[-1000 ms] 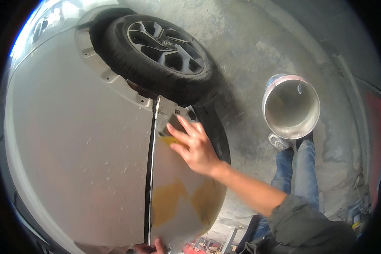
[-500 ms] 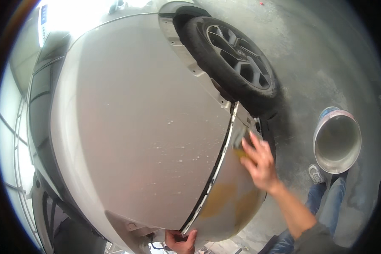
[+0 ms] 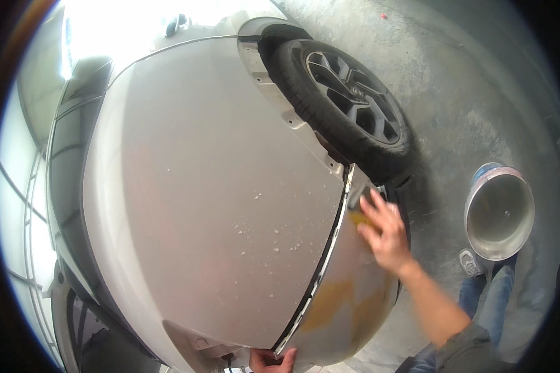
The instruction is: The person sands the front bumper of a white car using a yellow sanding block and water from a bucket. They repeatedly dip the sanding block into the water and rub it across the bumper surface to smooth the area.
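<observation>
A grey bumper (image 3: 330, 336) with mustard-yellow patches runs alongside the pale car body panel (image 3: 218, 155), a dark gap and white edge between them. My right hand (image 3: 386, 236) presses a small dark grey piece (image 3: 356, 200), which looks like sandpaper, against the bumper's upper part near the wheel. Its fingers are stretched over the piece and hide much of it. At the bottom, my left hand (image 3: 272, 362) pinches the bumper's corner end between thumb and fingers. Whitish drops and specks dot the body panel beside the gap.
A car wheel (image 3: 354, 93) with a dark tyre sits in the arch at the top. On the concrete floor to the right is a round bucket (image 3: 501, 242) with liquid in it. Below the bucket show jeans legs and a grey shoe (image 3: 470, 262).
The whole view has shifted, so the car sits slightly lower and farther right. My right hand stays on the bumper's upper part with the grey piece; my left hand keeps its hold.
</observation>
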